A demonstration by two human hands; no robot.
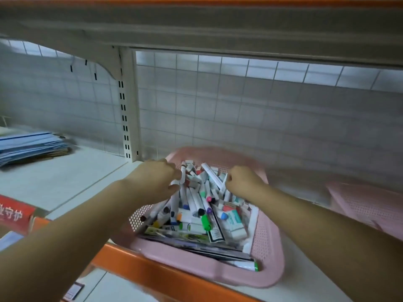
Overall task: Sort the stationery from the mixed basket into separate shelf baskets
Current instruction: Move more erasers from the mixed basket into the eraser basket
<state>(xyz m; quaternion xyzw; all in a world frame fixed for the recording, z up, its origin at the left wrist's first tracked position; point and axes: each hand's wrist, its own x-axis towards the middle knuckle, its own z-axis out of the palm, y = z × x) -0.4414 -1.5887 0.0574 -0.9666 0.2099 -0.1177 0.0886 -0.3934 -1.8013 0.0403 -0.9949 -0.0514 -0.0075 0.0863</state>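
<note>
so left hand [157,179] at the pink basket's [270,236] 10 o'clock grips a red-capped marker [183,172], right hand [242,182] at 1 o'clock pinches a white pen [223,182]

Blurred second pink basket [368,205], partly beyond the right edge.

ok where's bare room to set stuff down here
Bare shelf lies between the blue folder stack and the mixed basket. The second pink basket at right looks empty, though blurred. The mixed basket is packed; left hand grips a marker, right hand a pen.
</note>
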